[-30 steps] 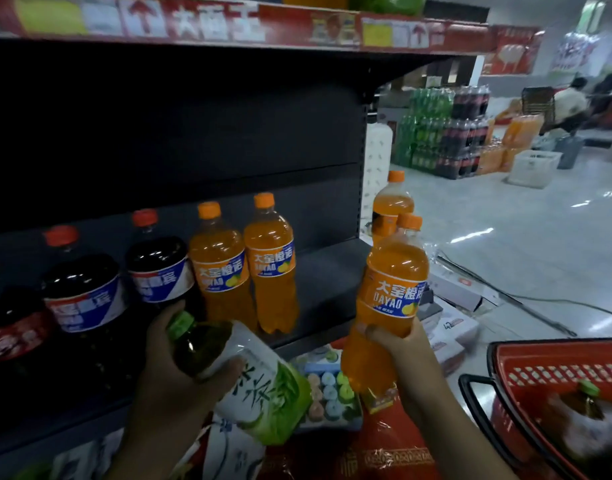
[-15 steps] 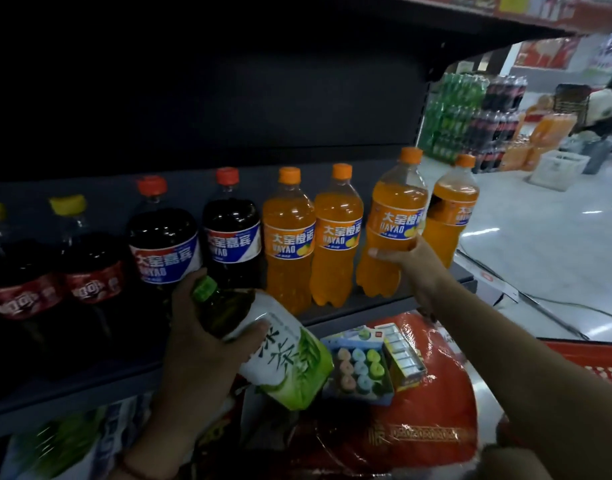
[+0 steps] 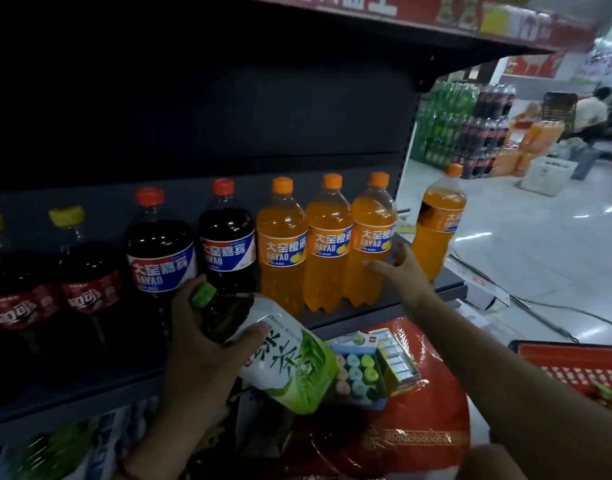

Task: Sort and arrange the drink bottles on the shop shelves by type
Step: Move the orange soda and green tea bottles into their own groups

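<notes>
A: Orange soda bottles (image 3: 328, 242), three of them, stand upright in a row at the right end of the shelf (image 3: 450, 289), touching side by side, labels out. Dark cola bottles (image 3: 193, 244) sit to their left. A fourth orange bottle (image 3: 439, 220) is off past the shelf end; can't tell what it stands on.

B: Hands?

A: Right hand (image 3: 398, 268) has its fingers spread and loose, fingertips (image 3: 370, 264) on the lower body of the rightmost orange bottle, gripping nothing. Left hand (image 3: 207, 344) is wrapped round a green tea bottle (image 3: 280, 355), tilted, green cap up-left, held in front of the shelf edge.

B: Step?

A: Looks like squaring up the orange row. Do it well: push low on the bottle, not at the neck, so it slides and doesn't tip; close it against its neighbour, label forward. Keep the tea clear of the colas.

B: Versus half a second ago?

A: Then the right hand gripped that bottle as it set it down; now it has let go and the bottle stands in line. The view has swung slightly. Tea bottle hasn't left the left hand.
</notes>
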Demonstrator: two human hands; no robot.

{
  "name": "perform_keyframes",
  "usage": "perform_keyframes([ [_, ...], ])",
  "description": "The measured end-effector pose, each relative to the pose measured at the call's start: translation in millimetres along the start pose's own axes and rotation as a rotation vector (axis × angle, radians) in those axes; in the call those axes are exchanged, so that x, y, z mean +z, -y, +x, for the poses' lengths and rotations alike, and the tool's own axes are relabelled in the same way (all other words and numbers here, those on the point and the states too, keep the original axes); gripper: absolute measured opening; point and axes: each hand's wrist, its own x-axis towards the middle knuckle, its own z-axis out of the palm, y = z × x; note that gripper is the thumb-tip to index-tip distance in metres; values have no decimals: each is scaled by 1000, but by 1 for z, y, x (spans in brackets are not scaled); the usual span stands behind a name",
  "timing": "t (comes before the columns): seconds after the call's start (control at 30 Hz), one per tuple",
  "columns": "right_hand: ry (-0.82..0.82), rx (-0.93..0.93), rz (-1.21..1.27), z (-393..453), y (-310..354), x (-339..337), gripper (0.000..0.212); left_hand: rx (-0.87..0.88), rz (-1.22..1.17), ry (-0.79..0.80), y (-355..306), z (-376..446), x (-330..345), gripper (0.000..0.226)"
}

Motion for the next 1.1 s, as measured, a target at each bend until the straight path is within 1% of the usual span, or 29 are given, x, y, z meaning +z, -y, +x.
perform_keyframes([
  [0.03, -61, -41, -14, -17, 4, -1, 96, -4, -8, 4, -4, -1, 1, 87],
  [0.07, -86, -104, -35, -35, 8, -1, 85, -5, -17, 10, -8, -2, 1, 87],
  [0.1, -50, -161, -59, -58, 15, -2, 72, -3, -22, 23, -13, -4, 2, 87],
  [0.13, 38, -204, -87, -82, 22, -3, 61, 4, -16, 39, -17, -7, 2, 88],
  [0.17, 158, -220, -141, -105, 29, -4, 56, 14, -5, 60, -23, -10, 3, 89],
  [0.2, 288, -223, -219, -125, 36, -5, 59, 25, 2, 81, -29, -14, 5, 90],
  [0.23, 399, -221, -308, -142, 40, -7, 70, 41, 6, 101, -37, -18, 7, 90],
  [0.3, 515, -228, -441, -163, 47, -8, 98, 85, 28, 141, -56, -25, 12, 88],
  [0.33, 528, -256, -485, -171, 51, -7, 107, 114, 42, 168, -67, -28, 15, 88],
  [0.4, 474, -370, -532, -181, 64, -7, 115, 175, 67, 228, -92, -31, 21, 89],
  [0.47, 419, -448, -485, -185, 80, -14, 111, 246, 86, 290, -119, -33, 26, 93],
  [0.53, 387, -477, -404, -187, 100, -22, 108, 322, 116, 340, -149, -32, 30, 95],
  [0.6, 315, -518, -345, -188, 123, -30, 103, 377, 117, 379, -180, -27, 33, 96],
  [0.67, 236, -565, -318, -185, 148, -37, 99, 451, 137, 404, -212, -18, 39, 98],
  [0.77, 147, -637, -341, -172, 184, -43, 106, 548, 175, 405, -257, -1, 49, 104],
  [0.8, 129, -670, -324, -169, 196, -44, 105, 587, 194, 405, -272, 5, 52, 104],
  [0.83, 120, -691, -291, -164, 206, -45, 99, 634, 224, 402, -287, 10, 56, 102],
  [0.93, 128, -757, -130, -156, 242, -46, 79, 840, 442, 313, -328, 26, 65, 96],
  [1.03, 97, -796, -4, -138, 275, -45, 78, 1008, 726, 191, -366, 45, 72, 94],
  [1.1, 77, -819, 52, -122, 296, -42, 78, 1116, 907, 150, -388, 58, 76, 94],
])
